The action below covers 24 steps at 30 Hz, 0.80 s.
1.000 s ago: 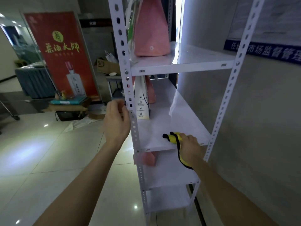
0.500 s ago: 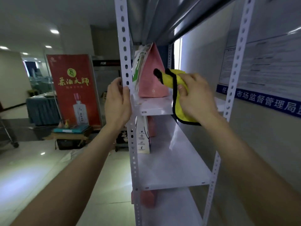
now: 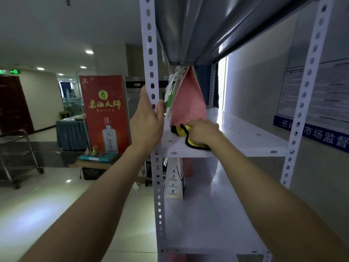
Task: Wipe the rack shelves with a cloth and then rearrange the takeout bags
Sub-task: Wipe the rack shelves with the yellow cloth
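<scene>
The left hand (image 3: 147, 123) grips the post (image 3: 151, 72); the right hand (image 3: 204, 132) holds the yellow cloth (image 3: 182, 130) on the shelf (image 3: 245, 137). Wipe gently past the pink bag (image 3: 188, 103).

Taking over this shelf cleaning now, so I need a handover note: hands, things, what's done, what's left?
Left hand grips the white perforated metal rack post.
Right hand holds the yellow black-edged cloth on the upper white shelf, beside the pink paper takeout bag.
A white printed paper bag stands one shelf below.
Done: wiping under way.
Left: finish the shelves, then rearrange the bags.
</scene>
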Tool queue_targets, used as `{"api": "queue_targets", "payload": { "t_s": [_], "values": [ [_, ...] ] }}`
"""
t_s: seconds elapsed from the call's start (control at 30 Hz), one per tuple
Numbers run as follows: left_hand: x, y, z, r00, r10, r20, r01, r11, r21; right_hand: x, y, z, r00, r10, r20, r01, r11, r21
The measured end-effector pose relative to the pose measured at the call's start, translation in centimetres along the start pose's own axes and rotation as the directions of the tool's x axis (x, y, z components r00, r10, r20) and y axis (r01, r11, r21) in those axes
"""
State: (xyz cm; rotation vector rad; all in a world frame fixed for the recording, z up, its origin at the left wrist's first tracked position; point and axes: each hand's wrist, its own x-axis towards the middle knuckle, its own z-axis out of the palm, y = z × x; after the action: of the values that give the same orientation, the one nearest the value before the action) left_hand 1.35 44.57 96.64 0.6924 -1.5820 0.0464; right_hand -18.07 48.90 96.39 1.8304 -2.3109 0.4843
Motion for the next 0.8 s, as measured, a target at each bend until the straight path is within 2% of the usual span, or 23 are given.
{"api": "queue_targets", "payload": {
  "t_s": [0.03, 0.1, 0.17, 0.23, 0.3, 0.33, 0.37, 0.43, 0.5, 0.57, 0.7, 0.77, 0.8],
  "values": [
    [0.0, 0.0, 0.0, 1.0, 0.006, -0.01, -0.006, 1.0, 0.009, -0.4, -0.7, 0.2, 1.0, -0.023, 0.007, 0.024, 1.0, -0.017],
    [0.0, -0.1, -0.1, 1.0, 0.02, -0.017, -0.019, 1.0, 0.016, -2.1, -2.3, 0.6, 0.984, -0.177, -0.018, 0.177, 0.984, -0.017],
    [0.0, -0.2, -0.4, 1.0, 0.022, -0.014, -0.022, 1.0, 0.015, -3.8, -2.2, 0.3, 0.954, -0.301, 0.003, 0.299, 0.949, 0.097],
    [0.0, -0.1, -0.4, 1.0, 0.027, -0.009, -0.027, 0.999, 0.021, -3.8, -0.2, -1.1, 0.974, -0.218, 0.063, 0.207, 0.967, 0.147],
    [0.0, 0.1, -0.3, 1.0, 0.022, 0.004, -0.022, 1.0, -0.005, -3.6, 1.2, -1.8, 0.998, -0.01, 0.065, 0.009, 1.0, 0.019],
    [0.0, 0.1, -0.3, 1.0, 0.022, 0.007, -0.022, 1.0, -0.022, -4.0, 0.5, -1.8, 0.999, 0.018, 0.033, -0.016, 0.998, -0.056],
    [0.0, 0.0, -0.3, 1.0, 0.024, 0.009, -0.023, 0.999, -0.032, -4.4, -1.1, -1.3, 0.999, -0.03, 0.014, 0.031, 0.996, -0.088],
    [0.0, -0.1, -0.3, 1.0, 0.024, 0.013, -0.024, 0.999, -0.034, -5.0, -4.3, 0.2, 0.98, -0.2, 0.014, 0.201, 0.979, -0.034],
    [0.2, -0.3, -0.4, 0.999, 0.025, 0.02, -0.025, 0.999, -0.034, -5.2, -4.9, 0.6, 0.963, -0.266, 0.033, 0.266, 0.964, 0.015],
    [0.2, -0.2, -0.5, 0.999, 0.03, 0.029, -0.029, 0.999, -0.043, -5.2, -2.2, -0.8, 0.982, -0.177, 0.06, 0.176, 0.984, 0.032],
    [0.0, 0.3, -0.5, 0.998, 0.021, 0.053, -0.019, 0.999, -0.042, -6.3, 6.8, -3.7, 0.981, 0.154, 0.114, -0.135, 0.979, -0.153],
    [-0.3, 0.5, -0.7, 0.999, 0.035, -0.021, -0.033, 0.993, 0.109, -6.9, 9.2, -4.5, 0.966, 0.237, 0.105, -0.215, 0.958, -0.189],
    [-0.8, 0.7, -0.8, 0.992, 0.087, -0.096, -0.064, 0.974, 0.219, -7.0, 9.2, -4.5, 0.966, 0.242, 0.088, -0.221, 0.955, -0.197]
  ]
}}
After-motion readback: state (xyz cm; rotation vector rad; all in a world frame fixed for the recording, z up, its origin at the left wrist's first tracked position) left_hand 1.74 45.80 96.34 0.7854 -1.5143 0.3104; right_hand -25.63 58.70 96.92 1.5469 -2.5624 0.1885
